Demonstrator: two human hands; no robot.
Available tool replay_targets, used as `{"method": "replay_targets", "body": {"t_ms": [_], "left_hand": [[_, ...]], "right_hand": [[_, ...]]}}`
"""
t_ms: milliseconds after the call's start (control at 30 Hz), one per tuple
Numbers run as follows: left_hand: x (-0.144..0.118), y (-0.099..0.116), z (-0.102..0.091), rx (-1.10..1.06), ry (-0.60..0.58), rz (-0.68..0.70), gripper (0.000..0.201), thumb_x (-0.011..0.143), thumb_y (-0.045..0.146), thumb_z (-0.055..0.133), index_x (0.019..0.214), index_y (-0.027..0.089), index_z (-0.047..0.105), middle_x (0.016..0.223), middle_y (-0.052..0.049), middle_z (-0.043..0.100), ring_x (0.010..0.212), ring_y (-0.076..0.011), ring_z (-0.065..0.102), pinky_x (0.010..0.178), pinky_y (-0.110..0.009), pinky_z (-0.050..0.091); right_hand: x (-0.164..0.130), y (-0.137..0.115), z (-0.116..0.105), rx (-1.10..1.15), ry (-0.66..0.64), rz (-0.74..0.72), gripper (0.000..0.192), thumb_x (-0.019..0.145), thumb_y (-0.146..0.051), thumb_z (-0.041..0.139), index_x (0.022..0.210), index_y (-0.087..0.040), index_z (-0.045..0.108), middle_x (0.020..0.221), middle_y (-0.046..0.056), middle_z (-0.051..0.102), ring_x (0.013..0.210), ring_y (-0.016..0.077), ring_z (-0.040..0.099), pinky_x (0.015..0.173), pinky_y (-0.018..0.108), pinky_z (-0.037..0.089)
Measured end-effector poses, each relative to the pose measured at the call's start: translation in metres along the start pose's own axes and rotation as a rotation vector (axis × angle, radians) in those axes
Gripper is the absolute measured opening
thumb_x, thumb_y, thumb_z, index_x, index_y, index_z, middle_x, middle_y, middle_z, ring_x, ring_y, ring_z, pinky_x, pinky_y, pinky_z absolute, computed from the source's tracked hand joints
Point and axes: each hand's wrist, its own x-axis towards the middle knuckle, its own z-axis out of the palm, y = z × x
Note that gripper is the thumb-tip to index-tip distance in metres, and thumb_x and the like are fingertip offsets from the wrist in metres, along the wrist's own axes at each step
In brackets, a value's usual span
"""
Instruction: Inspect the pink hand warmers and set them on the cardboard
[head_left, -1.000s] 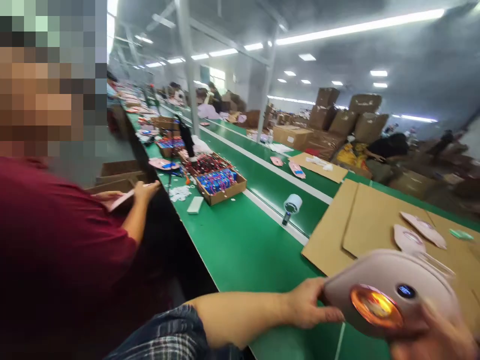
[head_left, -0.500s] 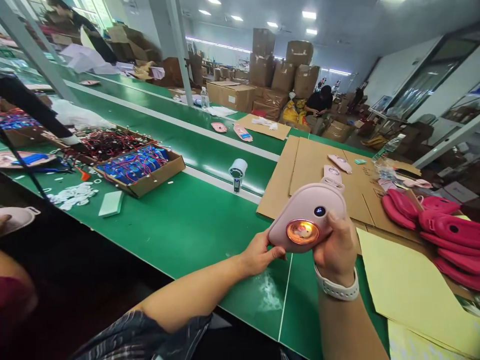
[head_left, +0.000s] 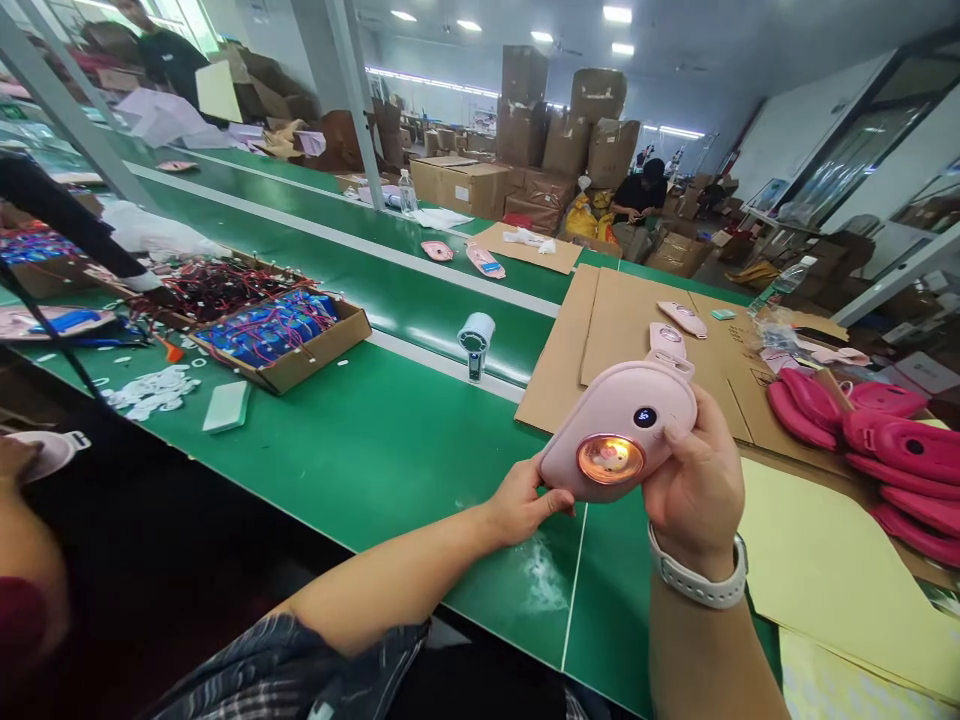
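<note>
A pale pink, rounded electronic device (head_left: 570, 445) is held up over the front of the green bench, between my two hands. Its oval window glows orange around a small figure, and a round black display above it shows lit digits too small to read surely. My left hand (head_left: 527, 505) grips the lower left end, thumb in front and fingers behind. At the right side, my right hand (head_left: 697, 480) wraps the edge, its thumb resting on the front face near the display. A strap loop sticks out at the device's top right. The back is hidden.
A cardboard sheet (head_left: 559, 350) carries more pink parts. Red-pink cases (head_left: 900, 460) are stacked at right beside yellow sheets (head_left: 832, 550). A small handheld fan (head_left: 475, 345) stands mid-bench. At left are a box of blue battery packs (head_left: 337, 335), white rings (head_left: 161, 392) and a co-worker's hand (head_left: 16, 460).
My right hand has shifted slightly right and its thumb has slid along the device's front. The device has turned a little; its window still glows. At far left, the co-worker's held pink part has moved.
</note>
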Motion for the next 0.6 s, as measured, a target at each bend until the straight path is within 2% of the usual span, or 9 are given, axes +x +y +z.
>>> {"method": "replay_targets", "body": {"t_ms": [133,233,333,500,600], "left_hand": [[0.0,0.001,-0.001,0.071,-0.013,0.024,0.07,0.082,0.069,0.062,0.12,0.01,0.062,0.091,-0.011,0.073,0.071,-0.0188,0.066,0.071,-0.028,0.055],[0.0,0.001,-0.001,0.125,-0.012,0.026,0.072,0.083,0.07,0.06,0.124,0.011,0.062,0.102,-0.012,0.074,0.083,-0.022,0.067,0.078,-0.031,0.055],[0.0,0.001,0.0,0.145,-0.009,0.028,0.073,0.082,0.071,0.06,0.124,0.012,0.063,0.107,-0.012,0.073,0.091,-0.0254,0.067,0.084,-0.033,0.054],[0.001,-0.001,-0.001,0.148,-0.033,0.004,0.07,0.085,0.067,0.059,0.129,0.011,0.06,0.107,-0.013,0.073,0.091,-0.0264,0.068,0.086,-0.035,0.053],[0.006,-0.002,-0.009,0.151,-0.101,0.064,0.077,0.087,0.067,0.057,0.142,0.014,0.049,0.137,-0.017,0.059,0.123,-0.0326,0.057,0.107,-0.044,0.044]], "right_hand": [[-0.001,0.001,0.0,-0.004,0.022,-0.026,0.039,0.073,-0.019,0.063,0.111,-0.021,0.07,0.112,0.004,0.069,0.105,0.0221,0.064,0.087,0.034,0.052],[-0.001,0.001,0.0,-0.015,0.036,-0.018,0.041,0.071,-0.018,0.062,0.111,-0.021,0.07,0.111,0.003,0.07,0.105,0.023,0.064,0.087,0.035,0.051],[-0.002,0.0,0.0,-0.034,0.069,-0.011,0.041,0.07,-0.018,0.061,0.11,-0.021,0.07,0.11,0.004,0.07,0.103,0.0231,0.064,0.087,0.036,0.051],[-0.001,-0.001,0.0,-0.082,0.075,-0.019,0.041,0.07,-0.019,0.06,0.11,-0.021,0.069,0.113,0.004,0.069,0.103,0.024,0.063,0.094,0.04,0.049],[0.003,0.006,-0.003,-0.109,0.082,-0.041,0.04,0.07,-0.022,0.062,0.11,-0.021,0.068,0.114,0.005,0.069,0.107,0.026,0.063,0.099,0.045,0.048]]}}
